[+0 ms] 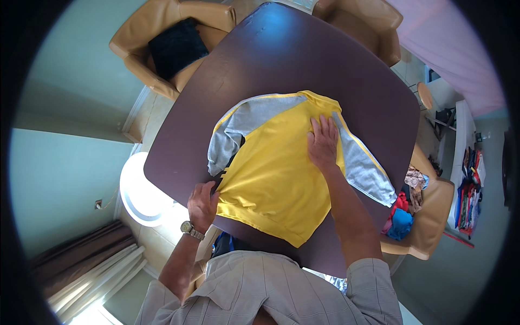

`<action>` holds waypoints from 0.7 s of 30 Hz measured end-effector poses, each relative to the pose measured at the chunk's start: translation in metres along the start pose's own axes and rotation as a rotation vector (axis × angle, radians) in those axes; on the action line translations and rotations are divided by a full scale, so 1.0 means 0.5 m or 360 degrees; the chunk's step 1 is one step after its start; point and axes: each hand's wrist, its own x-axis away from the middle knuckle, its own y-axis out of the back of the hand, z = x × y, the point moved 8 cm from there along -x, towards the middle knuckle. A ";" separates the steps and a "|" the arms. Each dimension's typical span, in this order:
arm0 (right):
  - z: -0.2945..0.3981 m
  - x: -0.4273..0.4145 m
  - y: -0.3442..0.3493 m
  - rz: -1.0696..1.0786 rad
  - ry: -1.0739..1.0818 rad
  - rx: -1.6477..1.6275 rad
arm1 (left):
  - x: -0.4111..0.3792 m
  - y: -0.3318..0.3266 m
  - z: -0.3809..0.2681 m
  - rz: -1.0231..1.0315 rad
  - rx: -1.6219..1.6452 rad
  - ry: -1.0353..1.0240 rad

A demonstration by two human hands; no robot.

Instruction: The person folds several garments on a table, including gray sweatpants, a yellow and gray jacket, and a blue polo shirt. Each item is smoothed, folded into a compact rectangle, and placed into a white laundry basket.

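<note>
A yellow sweatshirt [280, 162] with grey sleeves lies spread on a dark brown table [243, 61], its collar away from me and its hem towards me. My right hand [323, 142] rests flat on the fabric near the right shoulder seam, fingers slightly apart. At the lower left corner of the hem, my left hand [204, 203], with a watch on the wrist, pinches the edge of the garment between thumb and fingers. The left sleeve is bent down beside the body; the right sleeve stretches out towards the lower right. Dark stripes show by the left side edge.
Tan armchairs stand around the table; one at the upper left holds a black cushion [178, 46], one at the right holds a pile of clothes [402, 219]. A round white object [142, 191] stands by the table's left edge. Folded clothes [469, 203] lie on a white shelf farther right.
</note>
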 end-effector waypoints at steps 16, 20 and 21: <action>-0.017 -0.006 -0.013 0.0068 -0.0027 -0.0058 | 0.072 -0.107 -0.202 0.0655 0.0100 -0.1156; -0.033 -0.010 -0.021 0.0119 -0.0072 -0.0118 | 0.092 -0.107 -0.205 0.0764 0.0073 -0.1153; -0.033 -0.011 -0.018 0.0125 -0.0078 -0.0152 | 0.100 -0.092 -0.216 0.0792 0.0092 -0.1169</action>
